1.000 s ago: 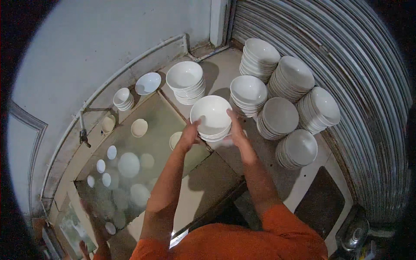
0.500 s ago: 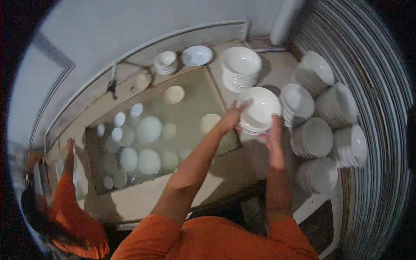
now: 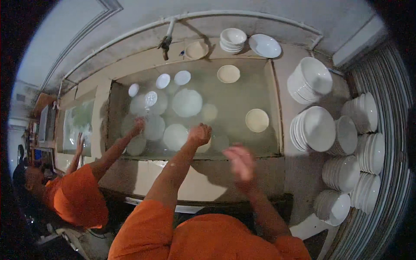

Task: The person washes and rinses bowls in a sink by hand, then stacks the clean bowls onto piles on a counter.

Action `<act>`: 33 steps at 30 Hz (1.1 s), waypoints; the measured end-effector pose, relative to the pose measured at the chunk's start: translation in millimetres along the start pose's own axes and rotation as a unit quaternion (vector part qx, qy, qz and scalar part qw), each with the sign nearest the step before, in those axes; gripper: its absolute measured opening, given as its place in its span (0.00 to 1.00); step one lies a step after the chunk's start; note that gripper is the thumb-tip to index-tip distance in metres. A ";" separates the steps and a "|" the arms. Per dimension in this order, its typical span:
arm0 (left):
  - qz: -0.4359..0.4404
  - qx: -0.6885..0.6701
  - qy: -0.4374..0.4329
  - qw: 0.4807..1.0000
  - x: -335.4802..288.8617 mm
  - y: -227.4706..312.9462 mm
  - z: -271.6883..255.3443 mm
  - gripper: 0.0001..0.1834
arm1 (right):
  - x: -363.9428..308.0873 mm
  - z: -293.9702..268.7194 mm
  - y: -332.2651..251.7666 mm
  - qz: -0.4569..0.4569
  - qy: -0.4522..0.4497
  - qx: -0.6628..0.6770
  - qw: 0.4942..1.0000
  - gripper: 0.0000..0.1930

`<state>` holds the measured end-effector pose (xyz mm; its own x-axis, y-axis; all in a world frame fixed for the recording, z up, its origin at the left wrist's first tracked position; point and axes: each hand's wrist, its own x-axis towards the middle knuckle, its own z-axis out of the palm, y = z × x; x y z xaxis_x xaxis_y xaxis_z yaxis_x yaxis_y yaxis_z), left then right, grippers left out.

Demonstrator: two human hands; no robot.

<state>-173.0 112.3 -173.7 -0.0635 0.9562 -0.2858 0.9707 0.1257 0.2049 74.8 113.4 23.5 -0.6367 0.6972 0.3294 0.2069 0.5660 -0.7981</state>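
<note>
A long rectangular water-filled sink [image 3: 277,108], walled in pale tile, spans the middle of the head view; its murky greenish water holds many round white plates [image 3: 187,102], some floating at the surface and others sunk and dim. A narrower second basin [image 3: 78,125] lies beside it at the person's left.

Along the right counter stand tilted stacks of white bowls [image 3: 318,128], packed close together in two rows beside a ribbed grey metal shutter [image 3: 390,78]. On the far ledge sit a smaller stack of white bowls [image 3: 232,40] and one shallow white dish [image 3: 264,45], just beside each other, with a cream saucer [image 3: 196,50] near a dark tap [image 3: 164,43]. Two cream saucers [image 3: 257,120] float in the right part of the sink.

A co-worker in an orange shirt [image 3: 76,197] stands at the person's left; the co-worker's nearer hand [image 3: 138,125] reaches into the water among the plates.

The person's left hand [image 3: 200,133] is held over the near part of the sink, fingers curled in, holding nothing visible, above a sunk plate. The right hand [image 3: 239,161] is blurred above the near rim of the sink; its fingers appear spread and empty, though the grip cannot be told with certainty.

No labels, packages or signs are legible.
</note>
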 end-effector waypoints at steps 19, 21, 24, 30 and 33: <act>-0.124 -0.293 0.090 0.944 -50.8 -225.3 107.7 0.20 | 45.7 154.6 298.8 0.302 -0.118 -0.369 0.871 0.22; -0.119 -0.007 -0.097 0.988 -41.8 -184.6 87.7 0.20 | 26.0 184.7 275.5 0.384 -0.223 -0.368 0.817 0.24; -0.077 0.047 -0.135 0.987 -11.3 -164.7 68.3 0.21 | 41.6 211.2 258.0 0.369 -0.373 -0.214 0.824 0.32; -0.079 -0.168 0.047 0.982 -49.4 -188.2 78.6 0.18 | 91.6 233.0 116.0 0.366 -0.199 0.104 0.903 0.30; 0.065 -0.098 0.221 0.968 -26.3 -103.4 12.3 0.16 | 88.4 214.8 143.9 0.324 0.019 0.148 0.934 0.27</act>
<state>-268.9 70.9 -198.8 -0.0783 0.9817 0.1736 0.9171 0.0027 0.3987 -111.2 162.0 -170.6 -0.4205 0.8699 -0.2576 0.3217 -0.1225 -0.9389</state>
